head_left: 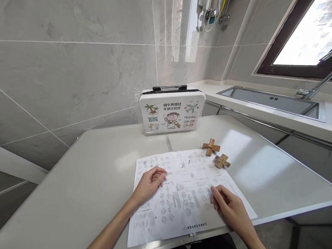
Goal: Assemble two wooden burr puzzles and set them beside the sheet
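A printed instruction sheet point(186, 193) full of small diagrams lies on the white table point(90, 173) in front of me. My left hand point(150, 181) rests on the sheet's left part with its fingers curled loosely and nothing in them. My right hand point(228, 205) lies on the sheet's right part, fingers bent and pressed on the paper. Two wooden interlocking puzzles stand at the sheet's far right corner: a cross-shaped one point(211, 146) and a second one point(222, 161) nearer to me, partly on the paper.
A small white suitcase-shaped case point(171, 111) with cartoon prints and the word TRAVEL stands against the tiled wall behind the sheet. To the right runs a counter with a steel sink point(269, 100) and a tap point(315, 88) below a window. The table's front edge is close to me.
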The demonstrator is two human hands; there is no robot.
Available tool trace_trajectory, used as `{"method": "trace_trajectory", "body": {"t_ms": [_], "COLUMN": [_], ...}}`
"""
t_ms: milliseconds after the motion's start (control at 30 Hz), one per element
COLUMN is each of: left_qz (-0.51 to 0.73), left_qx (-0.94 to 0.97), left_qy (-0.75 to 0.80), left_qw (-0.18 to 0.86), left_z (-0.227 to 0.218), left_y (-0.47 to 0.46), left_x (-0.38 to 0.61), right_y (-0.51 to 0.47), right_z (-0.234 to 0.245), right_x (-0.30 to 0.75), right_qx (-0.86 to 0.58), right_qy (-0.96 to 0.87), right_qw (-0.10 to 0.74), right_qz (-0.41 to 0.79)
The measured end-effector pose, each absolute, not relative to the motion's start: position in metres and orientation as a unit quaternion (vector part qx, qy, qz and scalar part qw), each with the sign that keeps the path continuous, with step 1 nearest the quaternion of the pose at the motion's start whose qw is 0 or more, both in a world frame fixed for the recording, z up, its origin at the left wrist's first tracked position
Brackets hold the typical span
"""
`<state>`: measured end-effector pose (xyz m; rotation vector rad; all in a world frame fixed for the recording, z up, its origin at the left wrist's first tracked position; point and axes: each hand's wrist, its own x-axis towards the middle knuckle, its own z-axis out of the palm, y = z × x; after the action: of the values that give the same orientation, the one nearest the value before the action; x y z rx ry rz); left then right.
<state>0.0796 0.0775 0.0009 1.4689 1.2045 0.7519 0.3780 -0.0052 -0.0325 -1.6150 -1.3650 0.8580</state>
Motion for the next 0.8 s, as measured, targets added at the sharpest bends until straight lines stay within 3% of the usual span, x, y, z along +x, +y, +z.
{"method": "trace_trajectory", "body": {"t_ms": [267,467,667,800], "left_qz": [0.334,0.346,0.453,0.455], "left_qx": [0.616,0.643,0.563,0.557], "left_qy": [0.493,0.51,0.558,0.556], "left_qw": [0.515,0.455,0.408,0.416], "left_z": [-0.003,-0.007,-0.008,-0.013], "left_y": [0.093,0.138,0.172,0.173], "left_x": [0.063,0.024,-0.006,-0.008], "right_y": [0.003,0.005,0.002,0.001], "right_z": [-0.033,-0.038,-0.043,-0.044], "right_x": [0.383,0.386,0.387,0.387], "right_qx": [-0.634,-0.622,-0.621,-0.621], "right_qy": [-0.526,-0.533,-0.569,-0.575], "right_qw": [0.415,0.418,0.396,0.397], "right_qz": [0.385,0.393,0.366,0.357]}}
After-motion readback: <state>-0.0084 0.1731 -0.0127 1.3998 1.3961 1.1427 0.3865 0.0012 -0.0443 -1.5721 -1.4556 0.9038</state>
